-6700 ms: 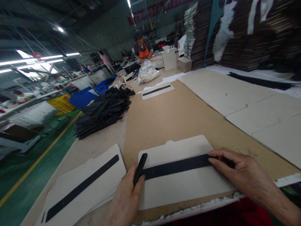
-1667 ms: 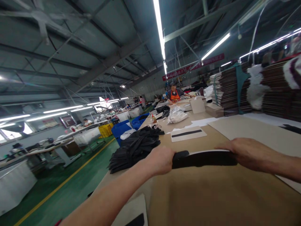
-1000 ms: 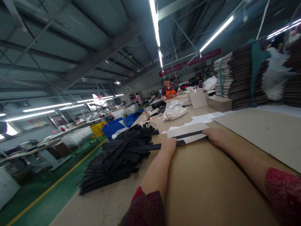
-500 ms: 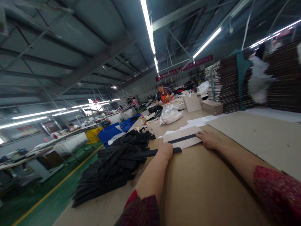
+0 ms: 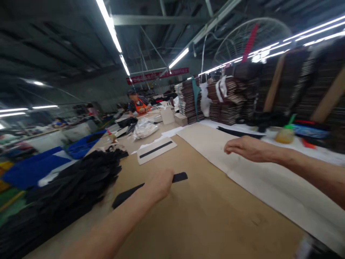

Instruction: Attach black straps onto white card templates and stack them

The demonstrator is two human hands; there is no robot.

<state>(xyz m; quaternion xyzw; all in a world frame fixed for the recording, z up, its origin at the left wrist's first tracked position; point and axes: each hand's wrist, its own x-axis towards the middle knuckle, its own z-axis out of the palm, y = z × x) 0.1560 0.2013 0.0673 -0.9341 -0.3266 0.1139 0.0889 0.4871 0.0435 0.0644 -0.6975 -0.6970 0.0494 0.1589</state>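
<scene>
My left hand (image 5: pixel 159 182) is closed on a black strip (image 5: pixel 180 177), which sticks out on both sides of it over the brown table (image 5: pixel 215 216). Beyond it lies a pale card (image 5: pixel 157 150) with a black band along its middle, touched by neither hand. My right hand (image 5: pixel 242 148) hovers above a large pale sheet (image 5: pixel 210 141), its fingers bent and close together; whether anything is between them is hidden. A heap of black strips (image 5: pixel 78 176) lies to the left.
A crumpled clear plastic bag (image 5: pixel 145 128) and a cardboard box (image 5: pixel 180 119) stand farther back. Tall stacks of brown pieces (image 5: pixel 226 102) line the right. A yellowish bottle (image 5: pixel 285 134) is at the right. A person in an orange apron (image 5: pixel 140 105) is at the far end.
The view has swung to the right. My right hand has left the pale card and moved right over the large sheet. My left hand has drawn the black strip away from the heap, nearer to me.
</scene>
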